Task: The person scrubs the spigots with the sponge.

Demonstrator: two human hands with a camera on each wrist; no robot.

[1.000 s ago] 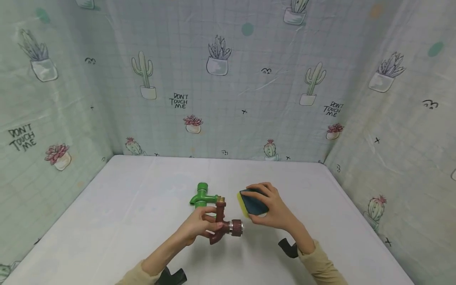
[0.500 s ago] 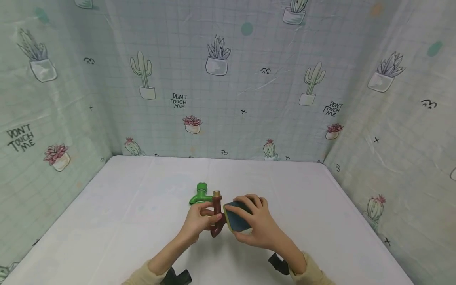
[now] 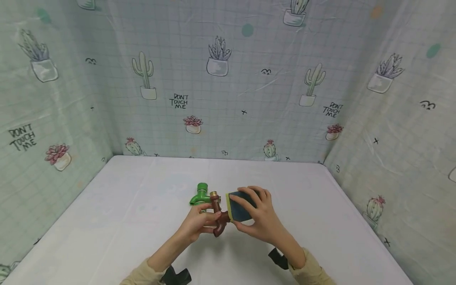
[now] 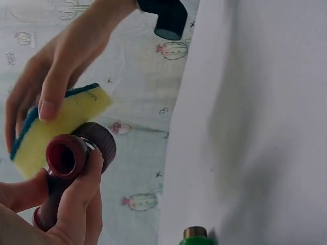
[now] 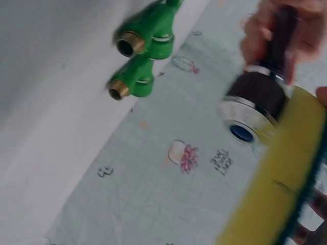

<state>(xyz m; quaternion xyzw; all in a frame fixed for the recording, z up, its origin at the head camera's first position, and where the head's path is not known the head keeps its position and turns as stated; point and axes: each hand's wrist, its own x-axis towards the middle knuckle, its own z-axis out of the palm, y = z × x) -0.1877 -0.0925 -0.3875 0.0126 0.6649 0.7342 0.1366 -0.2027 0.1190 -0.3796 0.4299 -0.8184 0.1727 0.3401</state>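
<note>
My left hand (image 3: 196, 225) grips a maroon plastic tap (image 3: 221, 226) by its body, held above the white table with its brass threaded end up and tilted. Curled over a yellow sponge with a dark blue-green scouring side (image 3: 240, 209), my right hand (image 3: 263, 217) holds it on edge. The sponge's yellow face lies against or very near the tap's ridged knob (image 4: 99, 143); exact contact cannot be told. From the head view the sponge hides that knob. In the right wrist view the knob's chrome-ringed end (image 5: 245, 120) shows beside the sponge (image 5: 281, 178).
Two green taps with brass threads, a nearer one (image 5: 148, 35) and a farther one (image 5: 133, 79), lie on the table (image 3: 142, 190) just beyond my left hand. Cactus-print cloth (image 3: 228, 87) walls the table at the back and sides. Black devices (image 3: 279, 259) are on both wrists.
My right hand has brought the sponge leftward to the tap, then shifted slightly up and right. The tap has turned a little in my left hand, and its knob is now covered in the head view.
</note>
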